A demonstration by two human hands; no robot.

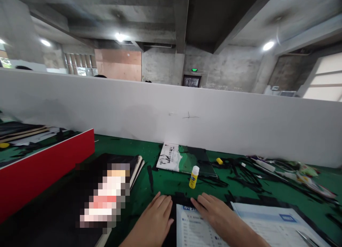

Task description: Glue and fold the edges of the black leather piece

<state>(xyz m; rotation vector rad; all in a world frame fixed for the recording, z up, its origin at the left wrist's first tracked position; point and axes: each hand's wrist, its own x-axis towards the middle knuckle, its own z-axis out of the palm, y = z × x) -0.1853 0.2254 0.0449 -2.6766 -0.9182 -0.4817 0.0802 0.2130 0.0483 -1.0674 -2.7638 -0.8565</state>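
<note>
My left hand (pixel 155 222) lies on the black sheet (pixel 173 218) at the left side of an open printed booklet, fingers stretched forward and nothing in them. Over the top of the booklet's left page (pixel 197 229), my right hand (pixel 213 211) rests with slightly bent fingers, their tips at the black edge; it holds nothing that I can see. The right page (pixel 269 218) carries a pen (pixel 304 236). Just beyond my hands a yellow glue stick (pixel 193 178) with a white top stands upright.
A green-and-white book (pixel 171 158) lies against the white partition (pixel 133 108). Its neighbours are a yellow cap (pixel 219 161) and black strips (pixel 245 175) heaped with wrappers at right. To the left are a black folder (pixel 107 159), partly blurred, and a red divider (pixel 48 165).
</note>
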